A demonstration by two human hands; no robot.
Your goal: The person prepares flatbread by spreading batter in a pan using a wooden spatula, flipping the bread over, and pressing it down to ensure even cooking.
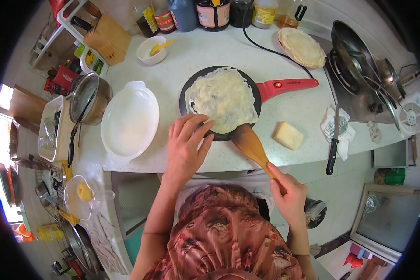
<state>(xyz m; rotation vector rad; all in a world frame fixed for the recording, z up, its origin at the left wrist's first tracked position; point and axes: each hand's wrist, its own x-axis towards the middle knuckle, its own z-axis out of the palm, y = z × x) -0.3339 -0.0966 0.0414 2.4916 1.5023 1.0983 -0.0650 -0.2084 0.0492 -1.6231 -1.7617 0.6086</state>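
Observation:
A thin pale pancake (224, 96) covers most of a round black electric griddle (185, 91), its edge ragged and slightly loose at the lower left. The griddle has a red handle (287, 87) with a lit red switch. My right hand (289, 194) grips a wooden spatula (252, 145); its darkened blade rests at the pancake's near edge. At the griddle's lower left rim, my left hand (189, 145) has its fingers apart, close to the pancake's edge. Whether a fingertip touches the pancake cannot be told. I see nothing held in that hand.
Left of the griddle lies a white oval dish (130, 120), with a white bowl (152, 50) behind. To the right are a pale yellow block (288, 135), a knife (333, 147) jutting past the counter edge, and stacked pancakes (302, 47). A black cord (266, 49) crosses behind.

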